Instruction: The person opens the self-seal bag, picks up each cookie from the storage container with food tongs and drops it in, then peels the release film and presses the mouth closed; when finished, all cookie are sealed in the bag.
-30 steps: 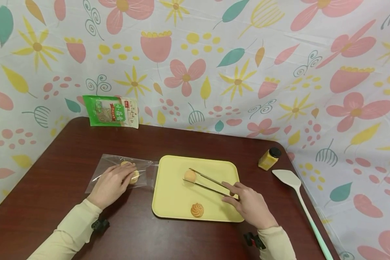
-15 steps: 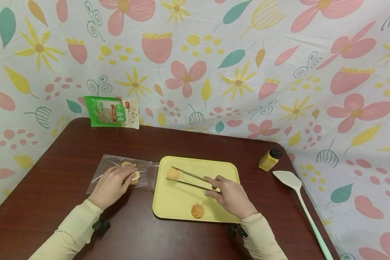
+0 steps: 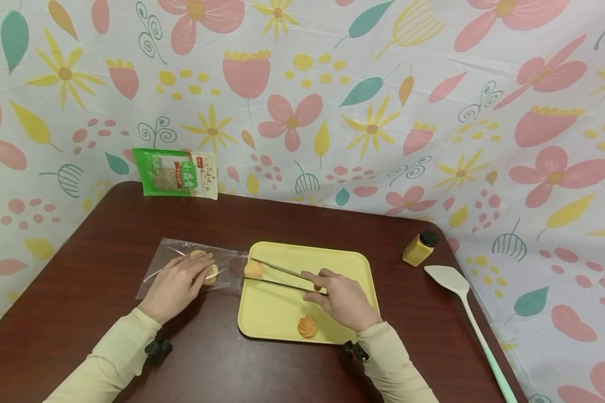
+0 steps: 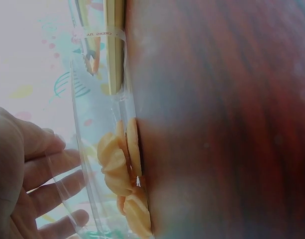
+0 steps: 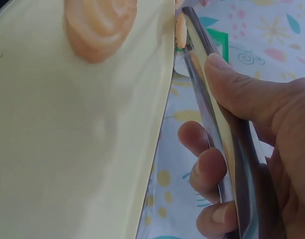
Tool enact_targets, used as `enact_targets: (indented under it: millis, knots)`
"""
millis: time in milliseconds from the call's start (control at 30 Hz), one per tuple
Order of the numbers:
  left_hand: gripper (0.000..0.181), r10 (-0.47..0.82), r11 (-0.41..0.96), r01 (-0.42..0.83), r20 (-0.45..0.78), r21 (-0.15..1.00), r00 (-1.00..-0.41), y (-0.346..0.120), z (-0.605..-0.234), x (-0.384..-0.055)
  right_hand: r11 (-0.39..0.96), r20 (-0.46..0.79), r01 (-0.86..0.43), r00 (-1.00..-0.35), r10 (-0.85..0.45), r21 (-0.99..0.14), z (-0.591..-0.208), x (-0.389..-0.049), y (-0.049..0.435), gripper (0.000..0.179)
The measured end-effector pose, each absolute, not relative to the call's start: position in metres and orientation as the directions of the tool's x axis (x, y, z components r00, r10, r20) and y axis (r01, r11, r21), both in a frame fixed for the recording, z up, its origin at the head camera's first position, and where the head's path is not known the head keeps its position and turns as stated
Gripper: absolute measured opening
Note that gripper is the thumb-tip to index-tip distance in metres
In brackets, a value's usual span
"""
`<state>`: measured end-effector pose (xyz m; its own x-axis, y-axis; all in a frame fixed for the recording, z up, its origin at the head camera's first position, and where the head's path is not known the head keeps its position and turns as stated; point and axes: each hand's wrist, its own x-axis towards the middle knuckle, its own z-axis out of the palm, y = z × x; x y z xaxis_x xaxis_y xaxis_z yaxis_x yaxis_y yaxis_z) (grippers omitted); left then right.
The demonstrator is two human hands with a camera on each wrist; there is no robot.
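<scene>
My left hand (image 3: 177,284) lies over a clear plastic bag (image 3: 153,268) and pinches its film. Inside the bag are several piped butter cookies (image 4: 115,167), partly hidden by the fingers in the head view. My right hand (image 3: 341,299) holds metal tongs (image 3: 277,284), thumb on one arm and fingers curled round the other. Between the tong tips sits a round pale cookie (image 3: 254,270), over the left edge of the yellow tray (image 3: 277,319), beside the bag's mouth. One swirled cookie (image 3: 307,326) rests near the tray's front edge.
A yellow jar (image 3: 417,252) with a black lid stands right of the tray. A spatula (image 3: 476,322) with a mint handle lies along the table's right edge. At the back left, a green packet (image 3: 176,173) leans against the floral cloth (image 3: 292,101).
My right hand has carried the tongs and gripped cookie leftward across the tray to its left edge, near the bag. My left hand has stayed on the bag.
</scene>
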<state>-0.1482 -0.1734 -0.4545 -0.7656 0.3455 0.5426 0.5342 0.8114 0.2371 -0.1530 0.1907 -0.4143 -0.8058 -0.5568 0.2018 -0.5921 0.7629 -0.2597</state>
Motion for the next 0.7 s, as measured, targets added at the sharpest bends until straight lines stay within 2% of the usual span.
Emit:
enact_targets:
  millis: [700]
  knots:
    - [0.029,0.351,0.806,0.541,0.542,0.239,-0.763,-0.173,-0.455,-0.149,0.755,0.187,-0.602,-0.798,-0.572,-0.26,-0.416,-0.161,0.17,0.045]
